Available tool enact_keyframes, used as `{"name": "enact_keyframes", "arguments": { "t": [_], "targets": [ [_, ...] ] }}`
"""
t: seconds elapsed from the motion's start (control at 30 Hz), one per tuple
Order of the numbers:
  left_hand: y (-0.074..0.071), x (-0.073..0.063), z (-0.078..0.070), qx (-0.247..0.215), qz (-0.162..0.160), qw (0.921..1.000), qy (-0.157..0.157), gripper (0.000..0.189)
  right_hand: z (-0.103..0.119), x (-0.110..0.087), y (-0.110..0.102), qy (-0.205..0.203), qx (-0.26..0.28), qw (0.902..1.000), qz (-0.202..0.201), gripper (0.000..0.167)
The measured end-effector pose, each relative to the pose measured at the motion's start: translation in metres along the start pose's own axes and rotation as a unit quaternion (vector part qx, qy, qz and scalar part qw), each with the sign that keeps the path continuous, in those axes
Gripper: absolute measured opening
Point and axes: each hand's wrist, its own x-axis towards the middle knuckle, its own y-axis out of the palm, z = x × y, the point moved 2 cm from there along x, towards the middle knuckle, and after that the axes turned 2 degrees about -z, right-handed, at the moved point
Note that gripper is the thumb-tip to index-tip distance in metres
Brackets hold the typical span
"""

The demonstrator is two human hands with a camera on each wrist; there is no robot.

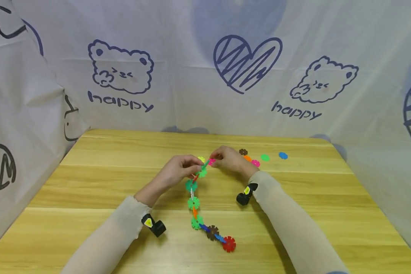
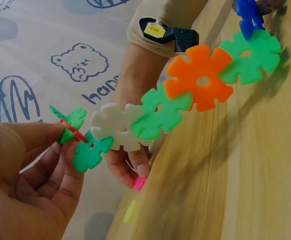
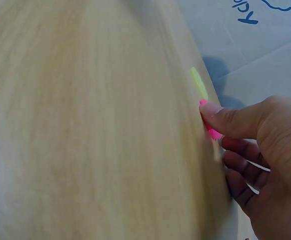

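White cloth [image 1: 185,87] printed with bears, hearts and the word "happy" is hanging behind the wood-grained worktop [image 1: 130,148]. On this side of it, a chain of slotted, flower-shaped discs [image 1: 193,203] is running down the middle of the worktop, its far end sitting in my left hand [image 1: 178,170], whose thumb and fingers are pinching the green and red pieces there. From my fingertips the chain is curving toward me through teal, white, green, orange, green, dark blue, brown and blue, and a red disc [image 1: 229,244] is forming its near end. My right hand [image 1: 230,160] is grasping a bright pink disc [image 1: 212,162] between thumb and fingers, just beside the chain's far end yet apart from the chain in the left wrist view. Behind these pieces, a yellow disc [image 1: 201,159] is lying loose. Farther right, beyond my right hand, more loose discs are lying: brown [image 1: 243,152], orange [image 1: 247,158] and a second pink one [image 1: 255,163] close together, then a green one [image 1: 265,157] and, outermost, a blue one [image 1: 283,155]. Pale sleeves [image 1: 104,236] are covering my forearms, and a small black camera [image 1: 154,225] is sitting at each wrist.
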Motion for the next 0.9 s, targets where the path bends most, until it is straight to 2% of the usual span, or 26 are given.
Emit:
{"name": "enact_keyframes", "arguments": {
  "t": [0.1,0.33,0.47,0.57,0.7,0.9],
  "targets": [
    [0.001,-0.001,-0.001,-0.004,0.0,1.0,0.001,0.019,0.001,-0.002,-0.001,0.003,0.017,0.9999,0.0,0.017],
    [0.003,-0.002,-0.001,0.006,-0.004,0.9999,0.01,0.02,-0.002,-0.01,-0.003,-0.021,0.035,0.9991,-0.01,0.011],
    [0.005,-0.002,0.001,0.009,-0.012,0.9999,0.006,0.023,-0.002,-0.018,-0.004,-0.019,0.074,0.9967,-0.029,0.008],
    [0.007,-0.002,0.002,0.014,-0.019,0.9997,0.002,0.025,0.001,-0.027,-0.006,-0.014,0.125,0.991,-0.046,0.009],
    [0.009,-0.002,0.002,0.023,-0.029,0.9993,0.003,0.024,0.007,-0.038,-0.01,-0.014,0.196,0.9785,-0.063,0.012],
    [0.013,-0.001,0.003,-0.01,-0.029,0.9995,-0.005,0.024,0.013,-0.047,-0.017,-0.027,0.257,0.9625,-0.081,0.016]
  ]
}}
